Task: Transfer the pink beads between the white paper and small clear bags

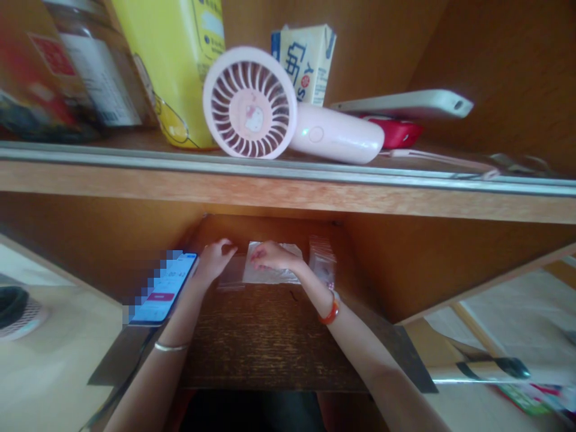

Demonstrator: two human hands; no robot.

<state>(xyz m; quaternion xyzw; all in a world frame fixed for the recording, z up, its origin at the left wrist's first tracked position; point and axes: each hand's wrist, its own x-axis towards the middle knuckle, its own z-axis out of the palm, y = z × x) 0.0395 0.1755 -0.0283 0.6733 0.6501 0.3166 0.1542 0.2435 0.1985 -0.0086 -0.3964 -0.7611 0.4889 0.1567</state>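
Observation:
On the dark wooden desktop, my left hand (216, 259) hovers just above a flat clear plastic bag (231, 277). Its fingers curl round toward the thumb in a pinch; anything between the tips is too small to make out. My right hand (272, 257) is over a whitish, crinkled sheet or bag (288, 276), fingers bent together and pointing left. Whatever they grip does not show clearly. Right of that sheet lies an overlapping row of clear plastic bags (321, 258), with small pinkish pieces at its near end.
A phone (164, 294) showing a timer leans at the left. Above runs a shelf (288, 195) bearing a pink handheld fan (337, 135), a yellow container (180, 78), a drink carton (310, 60), a jar (99, 66) and a white device (414, 103). Wooden side panels flank the desktop.

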